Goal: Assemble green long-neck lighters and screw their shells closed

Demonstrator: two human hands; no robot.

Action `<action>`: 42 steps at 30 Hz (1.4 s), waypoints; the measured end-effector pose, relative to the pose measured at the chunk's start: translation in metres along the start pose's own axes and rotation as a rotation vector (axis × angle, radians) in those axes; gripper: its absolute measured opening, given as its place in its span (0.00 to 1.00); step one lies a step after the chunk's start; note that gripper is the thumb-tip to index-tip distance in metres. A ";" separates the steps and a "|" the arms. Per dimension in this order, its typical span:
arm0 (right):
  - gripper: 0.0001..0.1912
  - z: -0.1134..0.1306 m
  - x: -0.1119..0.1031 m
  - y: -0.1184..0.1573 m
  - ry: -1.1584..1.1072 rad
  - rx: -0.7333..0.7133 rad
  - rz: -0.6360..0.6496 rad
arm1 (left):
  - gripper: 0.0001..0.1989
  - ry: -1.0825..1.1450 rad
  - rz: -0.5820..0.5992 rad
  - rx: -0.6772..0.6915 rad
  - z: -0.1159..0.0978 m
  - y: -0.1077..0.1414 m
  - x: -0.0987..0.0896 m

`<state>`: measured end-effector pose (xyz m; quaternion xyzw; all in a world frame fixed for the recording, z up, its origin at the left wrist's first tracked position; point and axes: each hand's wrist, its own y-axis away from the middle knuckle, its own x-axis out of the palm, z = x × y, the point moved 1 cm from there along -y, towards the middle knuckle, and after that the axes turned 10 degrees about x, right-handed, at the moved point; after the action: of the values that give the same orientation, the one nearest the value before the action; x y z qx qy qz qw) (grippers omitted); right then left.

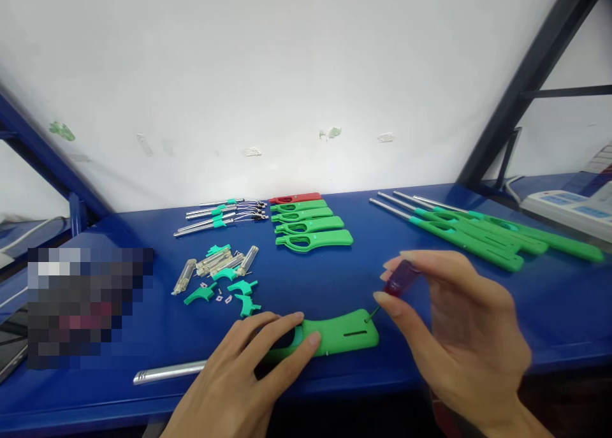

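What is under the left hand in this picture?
Under the left hand lies a lighter: its green handle shows to the right and its silver tube to the left. Where they meet is covered and cannot be seen.

We bring two hands, both bare: our left hand (241, 368), our right hand (461, 342). Fingers (282, 328) slender, tips rounded; nails plain. Right wrist (519, 419) bare down to lower frame edge.
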<state>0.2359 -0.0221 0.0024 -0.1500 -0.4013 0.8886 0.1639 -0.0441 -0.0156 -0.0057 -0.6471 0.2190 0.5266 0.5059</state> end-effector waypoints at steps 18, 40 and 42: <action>0.42 -0.002 -0.002 0.002 -0.012 0.043 0.107 | 0.46 0.003 0.006 0.011 0.001 0.000 0.000; 0.43 0.000 0.000 -0.001 -0.015 0.049 0.080 | 0.48 0.001 0.003 0.013 0.002 -0.001 -0.002; 0.42 0.001 0.000 0.000 -0.013 0.048 0.102 | 0.47 0.005 0.001 0.010 0.001 -0.001 -0.002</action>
<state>0.2357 -0.0221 0.0031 -0.1605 -0.3730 0.9060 0.1194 -0.0446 -0.0147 -0.0039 -0.6459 0.2234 0.5242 0.5081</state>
